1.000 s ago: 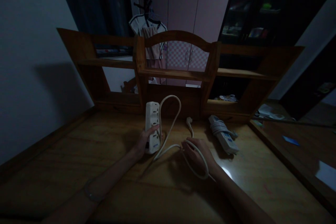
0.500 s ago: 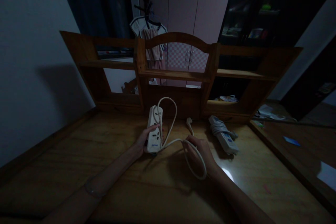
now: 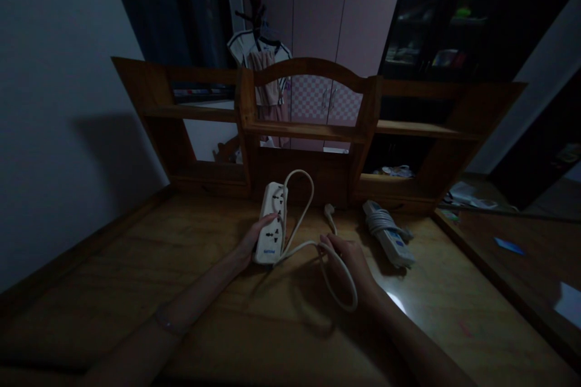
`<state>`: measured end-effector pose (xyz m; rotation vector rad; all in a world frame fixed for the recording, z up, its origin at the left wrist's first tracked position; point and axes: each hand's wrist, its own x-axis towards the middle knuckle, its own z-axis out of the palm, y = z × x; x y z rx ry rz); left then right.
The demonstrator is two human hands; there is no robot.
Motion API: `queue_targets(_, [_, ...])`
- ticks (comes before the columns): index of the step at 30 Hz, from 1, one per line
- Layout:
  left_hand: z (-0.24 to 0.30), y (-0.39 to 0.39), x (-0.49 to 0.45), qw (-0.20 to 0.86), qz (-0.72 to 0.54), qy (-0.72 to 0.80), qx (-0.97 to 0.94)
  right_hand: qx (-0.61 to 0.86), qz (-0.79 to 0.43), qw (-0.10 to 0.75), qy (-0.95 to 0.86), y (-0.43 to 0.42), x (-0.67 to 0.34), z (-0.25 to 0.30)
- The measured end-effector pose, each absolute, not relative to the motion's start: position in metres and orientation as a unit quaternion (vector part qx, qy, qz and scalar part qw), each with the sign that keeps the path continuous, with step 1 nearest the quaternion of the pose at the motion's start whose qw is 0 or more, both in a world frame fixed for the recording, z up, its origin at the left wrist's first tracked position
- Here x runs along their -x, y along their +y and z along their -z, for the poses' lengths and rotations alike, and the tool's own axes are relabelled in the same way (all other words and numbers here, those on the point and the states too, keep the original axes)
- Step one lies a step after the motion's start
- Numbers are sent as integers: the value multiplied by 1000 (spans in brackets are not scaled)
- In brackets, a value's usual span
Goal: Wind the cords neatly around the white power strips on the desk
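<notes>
My left hand (image 3: 251, 240) is closed round the left side of a white power strip (image 3: 269, 247), which is tilted up over the desk with its sockets facing me. A white cord (image 3: 312, 193) makes a tall loop beside the strip and runs across to my right hand (image 3: 349, 260). The fingers of that hand pinch the cord, and a second loop hangs down in front of the hand. Beyond it, the cord's plug (image 3: 329, 210) lies near the back of the desk. To the right rests another power strip (image 3: 389, 242) with a grey cord wound round it.
A wooden shelf unit (image 3: 308, 131) stands along the back of the wooden desk (image 3: 218, 326). A wall (image 3: 59, 133) borders the left side. At right, beyond a raised wooden edge (image 3: 490, 272), are a blue card (image 3: 508, 246) and white paper (image 3: 569, 302).
The power strip and its upright cord loop have shifted slightly right and turned a little. My right hand keeps its pinch on the cord, nearly in place.
</notes>
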<state>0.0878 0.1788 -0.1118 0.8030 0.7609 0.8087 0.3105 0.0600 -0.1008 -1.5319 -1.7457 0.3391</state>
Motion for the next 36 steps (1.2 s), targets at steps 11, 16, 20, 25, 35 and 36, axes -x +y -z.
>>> queue_targets(11, [98, 189, -74, 841, -389, 221, -304, 557, -240, 538, -585, 64, -324, 62])
queue_targets(16, [90, 184, -70, 871, -366, 146, -294, 494, -260, 590, -583, 42, -318, -7])
queue_targets(20, [88, 175, -70, 885, -332, 126, -302, 509, -128, 427, -736, 10, -263, -30])
queue_targets(25, [88, 170, -70, 891, -294, 119, -326, 494, 14, 218, -842, 6, -201, 14])
queue_targets(35, [80, 182, -51, 891, -329, 32, -311, 445, 118, 76, -885, 10, -218, 47])
queue_targets(36, [80, 184, -49, 894, -322, 24, -312, 438, 111, 73, -889, 6, -221, 49])
